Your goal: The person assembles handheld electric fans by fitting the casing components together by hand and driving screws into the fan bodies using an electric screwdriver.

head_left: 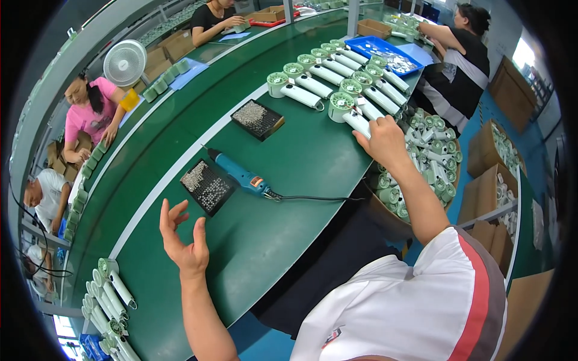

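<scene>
My right hand (385,141) is closed around the white handle of a handheld fan body (358,122), whose round green head rests at the near end of a double row on the green table. Above the table's left-middle part, my left hand (185,239) is held open, fingers apart and nothing in it. Nearest to it are a black screw tray (208,188) with two heaps of small silver parts and a blue-green electric screwdriver (238,173) lying on its side, cord running to the table edge. A second black tray (257,119) of screws sits farther back.
A blue tray (385,55) of small white parts stands beyond the fan rows. Below the table's right edge is a carton (385,212) heaped with fan bodies. More fan bodies (108,295) lie at far left. Co-workers sit across the table and at far right.
</scene>
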